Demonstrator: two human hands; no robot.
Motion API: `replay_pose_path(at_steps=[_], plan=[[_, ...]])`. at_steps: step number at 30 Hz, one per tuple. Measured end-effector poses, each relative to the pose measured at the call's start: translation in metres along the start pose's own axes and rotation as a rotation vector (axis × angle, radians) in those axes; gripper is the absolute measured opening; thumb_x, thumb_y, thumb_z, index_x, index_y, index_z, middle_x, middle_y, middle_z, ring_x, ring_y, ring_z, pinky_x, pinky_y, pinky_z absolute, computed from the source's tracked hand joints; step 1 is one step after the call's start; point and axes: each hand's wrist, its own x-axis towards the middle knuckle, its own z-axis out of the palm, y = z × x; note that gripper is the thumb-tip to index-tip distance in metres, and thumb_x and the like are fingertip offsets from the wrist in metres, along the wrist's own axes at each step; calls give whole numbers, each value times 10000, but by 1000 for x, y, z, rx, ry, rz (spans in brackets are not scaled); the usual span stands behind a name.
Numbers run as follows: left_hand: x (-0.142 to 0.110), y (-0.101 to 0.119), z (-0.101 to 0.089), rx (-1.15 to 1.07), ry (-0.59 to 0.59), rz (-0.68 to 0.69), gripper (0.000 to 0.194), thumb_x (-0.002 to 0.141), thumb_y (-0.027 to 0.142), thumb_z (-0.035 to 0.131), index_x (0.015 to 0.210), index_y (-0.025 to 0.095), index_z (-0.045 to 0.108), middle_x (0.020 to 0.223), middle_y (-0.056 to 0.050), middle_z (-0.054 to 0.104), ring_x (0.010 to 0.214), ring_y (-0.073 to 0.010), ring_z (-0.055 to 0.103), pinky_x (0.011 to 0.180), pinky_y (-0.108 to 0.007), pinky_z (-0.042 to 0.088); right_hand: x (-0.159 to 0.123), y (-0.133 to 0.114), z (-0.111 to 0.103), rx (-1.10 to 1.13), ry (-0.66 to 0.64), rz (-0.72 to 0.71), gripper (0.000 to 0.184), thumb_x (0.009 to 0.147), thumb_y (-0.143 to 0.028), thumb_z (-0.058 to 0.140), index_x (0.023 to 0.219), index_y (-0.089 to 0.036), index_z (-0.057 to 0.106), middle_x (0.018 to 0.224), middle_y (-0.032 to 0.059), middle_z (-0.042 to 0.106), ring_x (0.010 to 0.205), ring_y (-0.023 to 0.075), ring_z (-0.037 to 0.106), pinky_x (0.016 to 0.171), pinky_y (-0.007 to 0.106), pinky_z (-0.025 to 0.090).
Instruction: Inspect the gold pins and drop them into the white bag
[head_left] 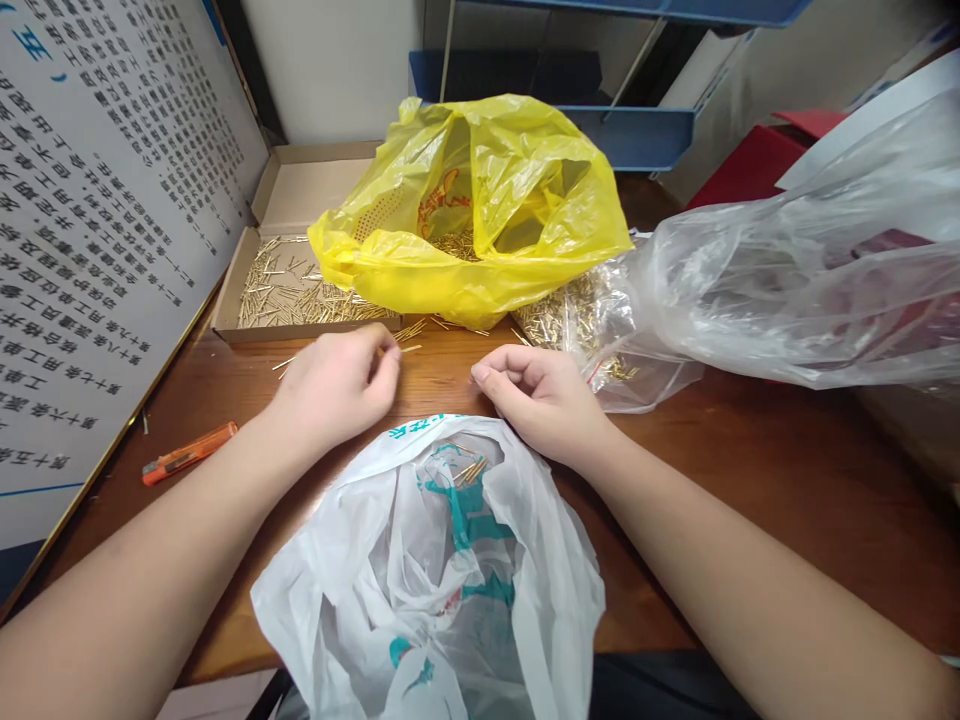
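My left hand (337, 385) rests on the wooden table (750, 480) with its fingers curled, pinching a thin gold pin (409, 349) at the fingertips. Opposite it, my right hand (544, 400) is curled in a loose fist, fingertips pressed together; what it holds is hidden. Below both hands a white plastic bag (450, 580) with green print gapes open, a few gold pins (469, 468) inside its mouth. Loose pins lie on the table by a yellow plastic bag (480, 210) that holds more.
A shallow cardboard box (300, 290) of gold pins stands at the back left. A clear plastic bag (787, 290) with pins lies at the right. An orange utility knife (189, 453) is at the left, beside a leaning printed board (90, 220). Blue shelving stands behind.
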Motion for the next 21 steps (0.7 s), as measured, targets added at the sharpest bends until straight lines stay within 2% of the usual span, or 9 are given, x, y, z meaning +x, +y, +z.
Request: replay_pose_path(at_steps=[3,7,12,21], plan=[[8,-8,-14,247,66,-190,322,933,356,459,1067,215,716,858,-106,753,823,-321,710,636,-366,445,-1,1,0,-11,0,11,310,830,-460,605,703,-178,582,567,-24,473,492,93,378,470,252,246],[23,-25,-17,305,131,-318,403,959,380,423,1174,204,716,1062,-164,767,1020,-397,711,763,-450,526,-1,1,1,-17,-6,21,326,821,-483,597,702,-180,580,563,-27,465,491,93,374,473,258,241],[31,-35,-15,289,126,-351,401,953,369,434,1154,207,740,1104,-168,765,1062,-405,705,831,-487,549,-1,2,0,-29,1,23,336,818,-499,591,720,-177,592,583,-16,485,512,103,390,489,264,263],[26,-30,-21,295,108,-378,444,950,357,419,1231,212,730,1109,-177,764,1100,-430,698,857,-539,558,0,6,-1,-53,-10,18,342,822,-506,595,724,-178,593,600,-10,503,539,115,414,515,274,291]])
